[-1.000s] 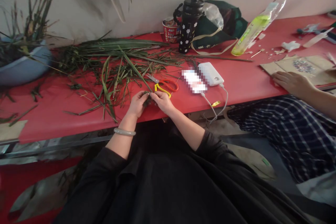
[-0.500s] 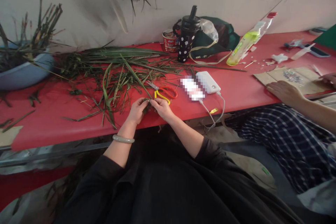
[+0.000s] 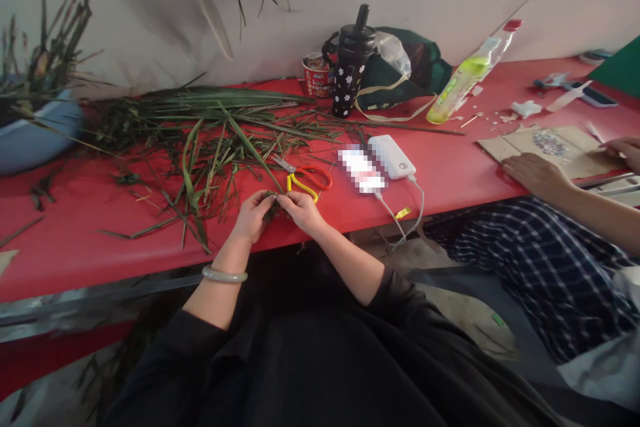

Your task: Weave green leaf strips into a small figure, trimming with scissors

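Note:
Near the front edge of the red table, my left hand (image 3: 251,217) and my right hand (image 3: 303,213) meet, fingers pinched. Both hold a small green leaf piece (image 3: 271,212), largely hidden by the fingers. One long green leaf strip (image 3: 246,140) slants from the fingertips up over the pile to the left. Just beyond my right hand lie scissors (image 3: 311,177) with red and yellow handles, blades pointing left. Cut leaves and stems (image 3: 220,153) are heaped beyond my left hand. A pale bangle (image 3: 225,275) circles my left wrist.
A blue basin (image 3: 45,137) of stems stands far left. Behind are a paper cup (image 3: 318,78), black tumbler (image 3: 351,73) and green bag (image 3: 425,63). A white power bank (image 3: 391,157) trails cables. A tilted bottle (image 3: 463,90) stands further right, near another person's hands (image 3: 537,177) on cardboard.
The view has shifted slightly, so most things sit a little further left. My hands stay together on the leaf piece, their grip nearly the same.

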